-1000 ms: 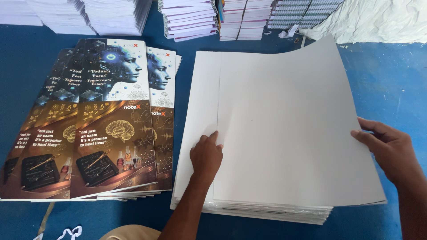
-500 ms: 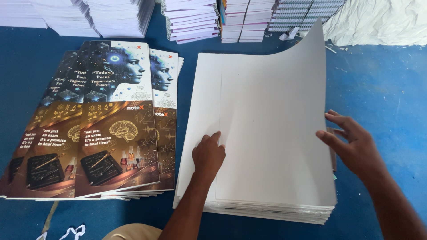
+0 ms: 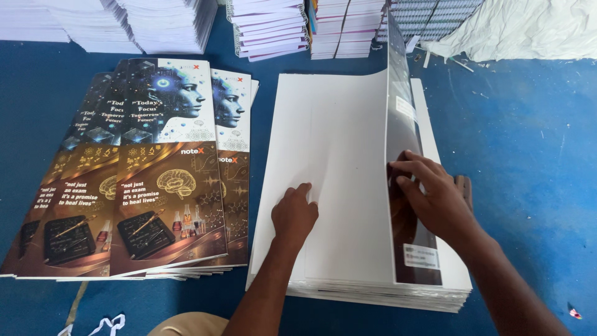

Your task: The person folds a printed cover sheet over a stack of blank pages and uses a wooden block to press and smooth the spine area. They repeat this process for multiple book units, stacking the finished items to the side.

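Probably a print bindery: stacked notebooks (image 3: 268, 28), printed covers (image 3: 161, 168).

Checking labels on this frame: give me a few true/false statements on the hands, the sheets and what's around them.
1. The right hand is lifting the top sheet up on edge. True.
2. The left hand holds a pen. False: it lies flat on the white stack, holding nothing.
3. The printed covers lie to the right of the white stack. False: they are fanned out to its left.
4. The raised sheet's underside is dark and glossy. True.
5. The table is covered in red. False: its surface is blue.
6. Piles of bound notebooks stand along the far edge. True.
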